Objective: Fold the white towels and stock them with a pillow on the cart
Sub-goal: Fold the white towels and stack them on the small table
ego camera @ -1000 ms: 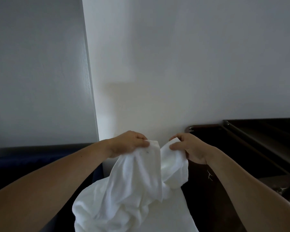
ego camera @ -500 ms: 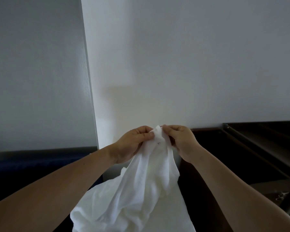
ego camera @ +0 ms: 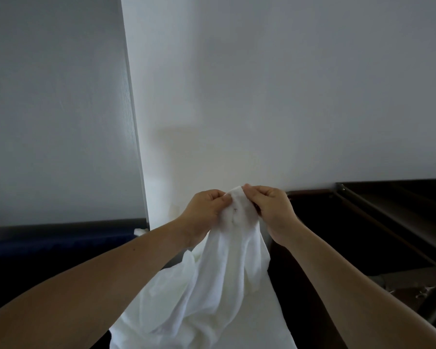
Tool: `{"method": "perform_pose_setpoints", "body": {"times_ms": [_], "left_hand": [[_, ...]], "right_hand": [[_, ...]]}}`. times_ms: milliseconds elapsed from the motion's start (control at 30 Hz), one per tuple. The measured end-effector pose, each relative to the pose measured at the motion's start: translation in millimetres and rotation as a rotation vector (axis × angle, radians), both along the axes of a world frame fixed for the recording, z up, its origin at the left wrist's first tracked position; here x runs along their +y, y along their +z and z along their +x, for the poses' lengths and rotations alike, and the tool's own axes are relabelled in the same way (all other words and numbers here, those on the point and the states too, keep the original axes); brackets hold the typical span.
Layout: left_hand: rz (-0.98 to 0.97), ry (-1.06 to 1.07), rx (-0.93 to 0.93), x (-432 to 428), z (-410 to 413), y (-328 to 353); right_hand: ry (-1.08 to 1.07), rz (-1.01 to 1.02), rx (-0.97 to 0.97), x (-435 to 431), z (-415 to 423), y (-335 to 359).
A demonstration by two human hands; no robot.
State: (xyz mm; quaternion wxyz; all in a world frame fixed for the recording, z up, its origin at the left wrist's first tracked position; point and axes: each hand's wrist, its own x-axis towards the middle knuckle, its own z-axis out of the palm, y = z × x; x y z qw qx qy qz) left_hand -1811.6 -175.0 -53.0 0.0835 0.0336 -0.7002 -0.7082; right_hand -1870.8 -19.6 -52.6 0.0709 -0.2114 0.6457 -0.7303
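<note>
Closest to the camera, both bare forearms come in from the bottom corners and angle toward the middle. Between them hangs the white towel [ego camera: 224, 273], all bunched and rumpled. Its lower part spreads out in loose folds toward the bottom edge, and it narrows to one gathered peak up top. There's a tiny dark mark on the cloth just under that peak, but it's too small to tell what it is.

At the peak the two hands meet, almost knuckle to knuckle. The left hand [ego camera: 204, 210] has its fingers curled in, with thumb and fingertips pinching the towel's top edge from the left. The right hand [ego camera: 272, 210] does the same from the right, fingers bent and clamped on the same bit of fabric. So the towel is held up in the air by both hands and isn't resting on anything I can see.

A bit further back on the right is the dark cart [ego camera: 388, 222], with metal rails running off at an angle. It's really shadowy, so I can't tell what's on it. On the left there's a dark blue fabric edge [ego camera: 61, 243], with a small scrap of white cloth [ego camera: 139, 232] poking up at its right end.

Behind all of it is a plain white wall [ego camera: 262, 84], and a grey panel [ego camera: 56, 109] fills the left side.
</note>
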Motion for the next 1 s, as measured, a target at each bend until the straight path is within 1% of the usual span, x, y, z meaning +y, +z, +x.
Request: {"method": "perform_pose_setpoints", "body": {"times_ms": [100,133,233,300,467,533,633,733,833,900,1000], "left_hand": [[-0.018,0.005,-0.002,2,-2,-1],[-0.038,0.003,0.003,3,-3,-2],[-0.116,0.017,0.021,9,-4,-7],[-0.174,0.035,0.033,8,-4,-11],[-0.517,0.059,0.061,1,-5,-12],[-0.588,0.079,0.086,-2,-5,-10],[-0.717,0.088,0.124,-6,-4,-8],[-0.712,0.084,0.178,-7,-2,-12],[-0.721,0.092,0.274,-7,0,-15],[-0.715,0.054,0.264,-7,2,-16],[-0.686,0.064,0.219,-6,2,-14]], "right_hand": [[0.036,0.044,0.028,3,3,1],[0.009,0.070,0.062,2,5,1],[-0.163,0.144,0.125,-2,4,0],[-0.212,0.189,0.173,-4,3,-2],[-0.207,0.319,0.251,-3,3,-5],[-0.213,0.354,0.278,-3,4,-7],[-0.195,0.342,0.279,-2,4,-6],[-0.166,0.291,0.265,0,3,-8],[-0.111,0.228,0.233,3,4,-10],[-0.096,0.180,0.190,1,5,-12],[-0.088,0.132,0.162,-1,6,-14]]}}
